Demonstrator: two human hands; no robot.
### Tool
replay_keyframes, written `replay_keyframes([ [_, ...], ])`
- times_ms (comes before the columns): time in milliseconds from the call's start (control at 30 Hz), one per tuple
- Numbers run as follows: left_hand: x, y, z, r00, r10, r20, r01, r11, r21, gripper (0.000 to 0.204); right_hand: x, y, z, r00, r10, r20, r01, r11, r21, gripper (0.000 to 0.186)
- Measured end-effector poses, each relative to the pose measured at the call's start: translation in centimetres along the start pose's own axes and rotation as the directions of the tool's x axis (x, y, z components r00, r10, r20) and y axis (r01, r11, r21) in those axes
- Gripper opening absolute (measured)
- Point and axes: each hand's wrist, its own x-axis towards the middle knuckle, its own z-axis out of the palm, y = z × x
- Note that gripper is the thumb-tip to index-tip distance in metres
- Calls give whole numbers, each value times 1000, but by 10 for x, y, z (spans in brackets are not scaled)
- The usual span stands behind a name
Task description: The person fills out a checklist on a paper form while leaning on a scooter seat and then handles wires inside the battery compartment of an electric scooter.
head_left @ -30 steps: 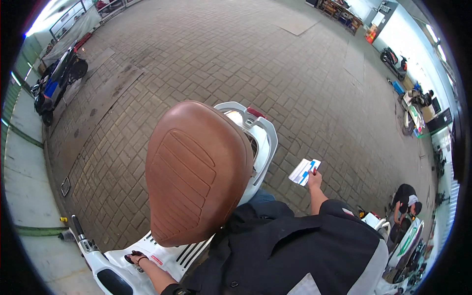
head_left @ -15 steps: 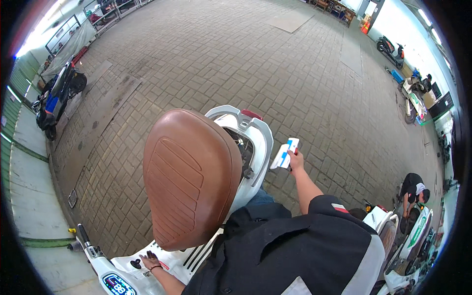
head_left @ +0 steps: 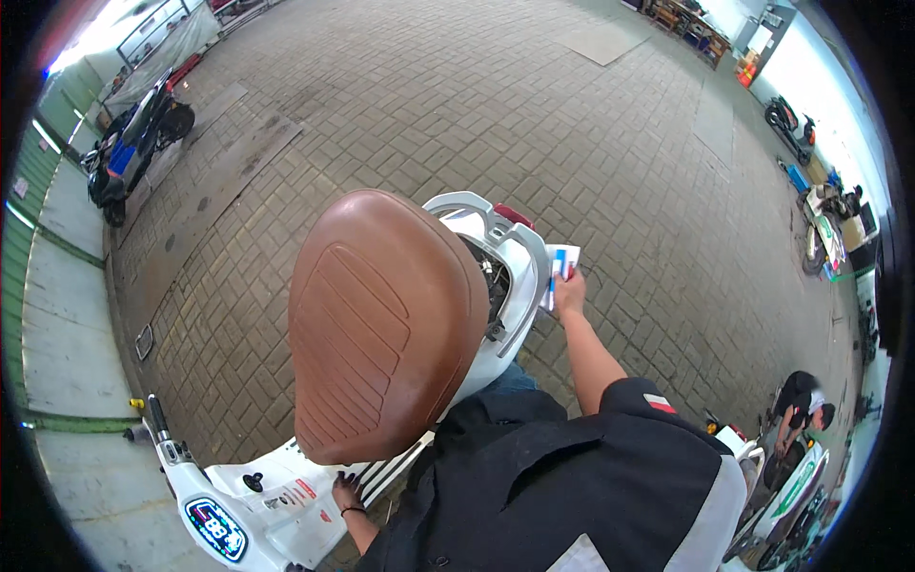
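A white scooter fills the lower middle, its brown padded seat [head_left: 386, 319] tipped up with the rear bay partly exposed. My right hand [head_left: 569, 291] is closed around a flat white-and-blue packet [head_left: 566, 257], beside the grey grab rail [head_left: 536, 296] at the tail. I cannot make out whether it is paper or a thin box. Below the seat's front tip, my left hand [head_left: 348, 491] is at the white floorboard area [head_left: 286, 500] with its fingers apart and nothing seen in them. A dark band circles that wrist.
The scooter's lit display [head_left: 215, 529] and handlebar grip [head_left: 157, 415] are at lower left. A blue-and-black motorbike [head_left: 133, 148] stands along the left wall. At lower right a person [head_left: 801, 410] bends over another white scooter [head_left: 791, 491]. Brick paving [head_left: 477, 114] spreads beyond.
My right hand has brought the packet closer to the grab rail, turning it more upright. My left hand has shifted right across the white body toward the seat's front tip. The view has shifted slightly.
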Motion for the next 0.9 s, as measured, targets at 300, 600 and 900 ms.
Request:
replay_keyframes([
  [300, -248, 219, 55, 795, 325, 512, -555, 730, 399, 40, -24, -246, -80, 893, -447, -43, 356, 647, 674, 25],
  [600, -346, 255, 144, 45, 727, 685, -966, 207, -157, 117, -241, -372, -81, -317, -792, 523, 227, 472, 852, 23],
  [900, -304, 174, 150, 442, 604, 664, -662, 719, -213, 90, -277, -358, -52, -605, -372, 704, 216, 775, 594, 26],
])
